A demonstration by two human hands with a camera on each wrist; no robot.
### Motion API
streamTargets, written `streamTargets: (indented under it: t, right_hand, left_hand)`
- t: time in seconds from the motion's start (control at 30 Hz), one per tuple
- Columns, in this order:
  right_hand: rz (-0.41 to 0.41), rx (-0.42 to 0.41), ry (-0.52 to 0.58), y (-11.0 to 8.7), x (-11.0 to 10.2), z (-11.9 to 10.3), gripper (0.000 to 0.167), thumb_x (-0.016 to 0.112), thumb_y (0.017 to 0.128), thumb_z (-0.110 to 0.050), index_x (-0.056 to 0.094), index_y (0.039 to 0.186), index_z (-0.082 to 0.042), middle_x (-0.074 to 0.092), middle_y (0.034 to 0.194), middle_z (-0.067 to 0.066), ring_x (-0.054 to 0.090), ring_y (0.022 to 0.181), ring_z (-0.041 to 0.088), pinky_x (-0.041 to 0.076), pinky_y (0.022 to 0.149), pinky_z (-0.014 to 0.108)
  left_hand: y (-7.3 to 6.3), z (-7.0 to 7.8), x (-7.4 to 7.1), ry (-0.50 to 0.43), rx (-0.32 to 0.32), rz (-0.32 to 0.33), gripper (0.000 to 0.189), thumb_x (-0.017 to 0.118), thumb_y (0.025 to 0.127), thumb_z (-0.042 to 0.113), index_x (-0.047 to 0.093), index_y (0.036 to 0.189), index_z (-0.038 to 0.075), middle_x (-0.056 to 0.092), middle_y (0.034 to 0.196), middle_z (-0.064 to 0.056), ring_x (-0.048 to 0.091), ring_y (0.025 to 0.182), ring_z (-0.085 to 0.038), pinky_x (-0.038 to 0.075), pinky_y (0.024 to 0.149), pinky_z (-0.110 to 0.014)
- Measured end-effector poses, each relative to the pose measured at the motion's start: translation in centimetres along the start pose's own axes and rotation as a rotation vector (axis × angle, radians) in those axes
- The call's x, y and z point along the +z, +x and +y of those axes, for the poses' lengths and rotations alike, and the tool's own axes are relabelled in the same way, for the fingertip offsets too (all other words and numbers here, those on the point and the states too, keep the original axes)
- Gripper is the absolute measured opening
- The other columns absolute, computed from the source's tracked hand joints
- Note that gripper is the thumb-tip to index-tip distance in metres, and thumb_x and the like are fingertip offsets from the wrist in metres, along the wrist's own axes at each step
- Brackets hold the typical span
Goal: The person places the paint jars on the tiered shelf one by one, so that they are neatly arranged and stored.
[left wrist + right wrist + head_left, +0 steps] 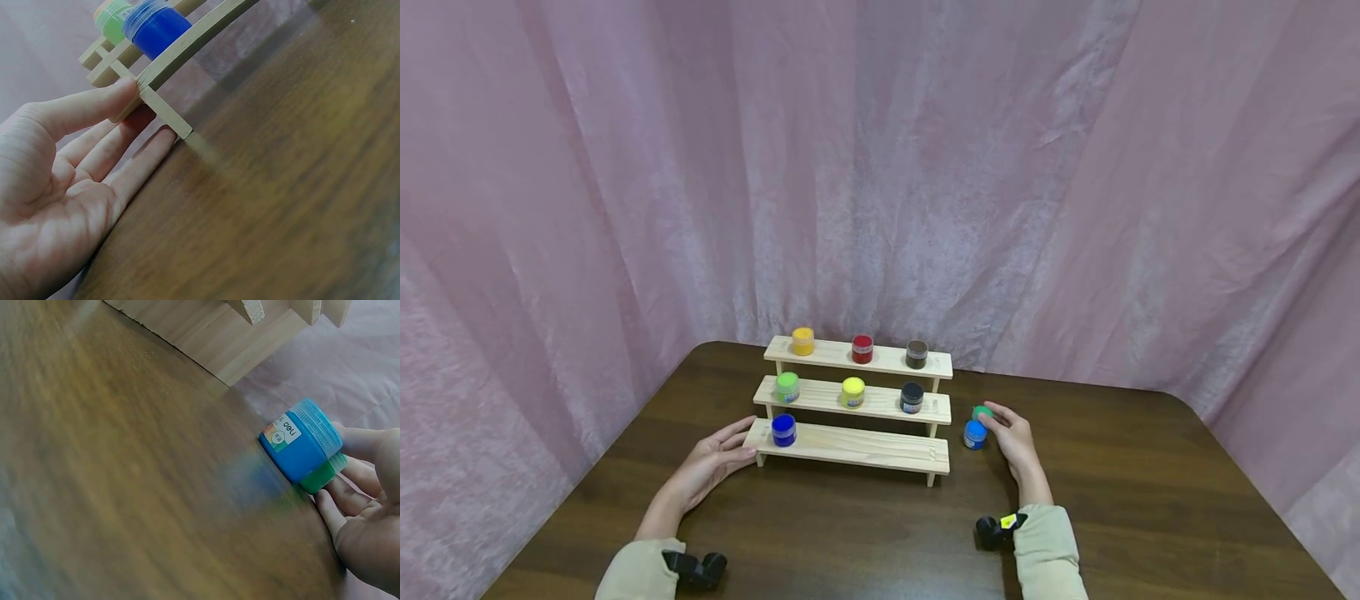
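A three-step wooden rack point(857, 448) holds small paint jars. Its lowest step carries a dark blue paint jar point(784, 430) near the left end. My left hand point(711, 467) grips that end of the step, thumb point(119, 94) on the upper edge and fingers below. Right of the rack, a light blue paint jar point(975, 435) stands on the table, with a green paint jar point(981, 412) close behind it. My right hand point(1013, 437) holds the green jar between thumb and fingers. In the right wrist view the light blue jar point(300, 440) partly hides the green one point(324, 475).
Yellow-orange point(803, 342), red point(862, 349) and dark brown point(917, 354) jars stand on the top step. Light green point(787, 387), yellow point(853, 392) and black point(912, 397) jars occupy the middle step. Behind the brown wooden table point(1150, 483) hangs a pink curtain point(880, 167).
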State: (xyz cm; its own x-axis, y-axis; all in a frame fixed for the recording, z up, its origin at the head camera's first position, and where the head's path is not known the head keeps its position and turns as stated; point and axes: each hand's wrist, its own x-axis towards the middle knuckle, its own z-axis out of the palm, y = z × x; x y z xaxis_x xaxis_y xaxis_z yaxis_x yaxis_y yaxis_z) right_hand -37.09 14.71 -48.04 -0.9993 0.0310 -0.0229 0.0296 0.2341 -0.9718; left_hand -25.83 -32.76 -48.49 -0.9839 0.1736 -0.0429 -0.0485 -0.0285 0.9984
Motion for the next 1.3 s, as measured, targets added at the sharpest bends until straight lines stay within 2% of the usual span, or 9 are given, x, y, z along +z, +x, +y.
streamTargets:
  t: [0.13,0.23,0.43,0.5,0.57,0.67,0.83,1.1,1.3]
  right_hand:
    - [0.031,-0.003,0.002,-0.1,0.1,0.0,0.048,0.061,0.097,-0.018,0.050,0.138,0.005,0.050,0.141,0.026,0.047,0.130,0.034,0.038,0.111,0.044]
    - [0.061,-0.001,-0.001,-0.2,0.1,0.0,0.048,0.063,0.095,-0.021,0.053,0.136,0.003,0.053,0.139,0.025,0.050,0.126,0.029,0.041,0.106,0.034]
    - [0.142,0.002,0.048,-0.4,0.1,-0.3,0.050,0.064,0.095,-0.027,0.056,0.135,0.002,0.056,0.135,0.022,0.055,0.093,-0.006,0.046,0.080,0.007]
    - [0.174,-0.005,0.098,-0.5,0.1,-0.4,0.050,0.064,0.095,-0.026,0.055,0.134,0.004,0.063,0.123,0.014,0.053,0.083,-0.012,0.047,0.073,0.004]
    - [0.204,-0.015,0.137,-0.4,0.1,-0.5,0.049,0.065,0.095,-0.025,0.056,0.133,0.005,0.066,0.110,0.003,0.053,0.078,-0.014,0.048,0.071,0.005]
    - [0.250,-0.024,0.166,-0.4,0.0,-0.7,0.048,0.065,0.094,-0.026,0.058,0.131,0.004,0.064,0.101,-0.007,0.053,0.078,-0.013,0.049,0.071,0.007]
    - [0.272,-0.008,0.224,-0.6,0.2,-1.3,0.050,0.066,0.094,-0.028,0.057,0.133,0.002,0.062,0.100,-0.011,0.055,0.080,-0.012,0.052,0.075,0.010]
    - [0.265,-0.044,0.257,-1.0,0.0,-3.3,0.052,0.065,0.094,-0.033,0.057,0.133,0.000,0.058,0.089,-0.021,0.057,0.082,-0.012,0.056,0.088,0.019]
    - [0.212,-0.088,0.356,-1.6,-0.4,-5.2,0.055,0.064,0.094,-0.033,0.053,0.136,0.003,0.062,0.088,-0.026,0.062,0.086,-0.011,0.055,0.087,0.016]
  left_hand:
    - [0.0,0.0,0.1,-0.010,-0.007,0.016,0.077,0.060,0.094,0.005,0.015,0.155,0.000,0.051,0.137,-0.007,0.063,0.108,0.001,0.052,0.094,-0.017]
    - [0.0,0.0,0.1,-0.014,-0.011,0.021,0.077,0.061,0.094,0.005,0.016,0.156,0.001,0.051,0.137,-0.007,0.063,0.107,0.001,0.052,0.094,-0.017]
    - [-0.1,0.1,0.1,0.006,-0.011,0.017,0.077,0.060,0.094,0.007,0.015,0.156,0.001,0.044,0.146,-0.018,0.063,0.108,0.001,0.052,0.095,-0.017]
    - [0.0,0.0,0.1,0.011,-0.017,0.017,0.077,0.060,0.095,0.007,0.015,0.156,0.001,0.038,0.150,-0.024,0.063,0.108,0.001,0.052,0.096,-0.018]
    - [0.1,0.0,0.2,0.010,-0.026,0.026,0.076,0.061,0.094,0.008,0.016,0.156,0.002,0.033,0.152,-0.027,0.063,0.108,0.001,0.052,0.097,-0.018]
    - [0.1,-0.1,0.1,0.019,-0.024,0.019,0.077,0.061,0.094,0.009,0.015,0.156,0.002,0.033,0.152,-0.027,0.062,0.108,0.001,0.052,0.096,-0.018]
    - [0.0,-0.2,-0.1,0.018,-0.019,0.020,0.078,0.061,0.094,0.009,0.015,0.156,0.000,0.043,0.147,-0.019,0.063,0.108,0.001,0.052,0.095,-0.017]
    - [0.0,-0.3,0.0,0.019,-0.035,0.028,0.077,0.061,0.094,0.010,0.016,0.156,0.004,0.030,0.153,-0.028,0.062,0.109,0.000,0.051,0.098,-0.019]
    - [0.1,-0.2,0.1,0.006,-0.018,0.026,0.076,0.061,0.094,0.008,0.015,0.156,0.001,0.038,0.150,-0.024,0.063,0.107,-0.001,0.052,0.096,-0.018]
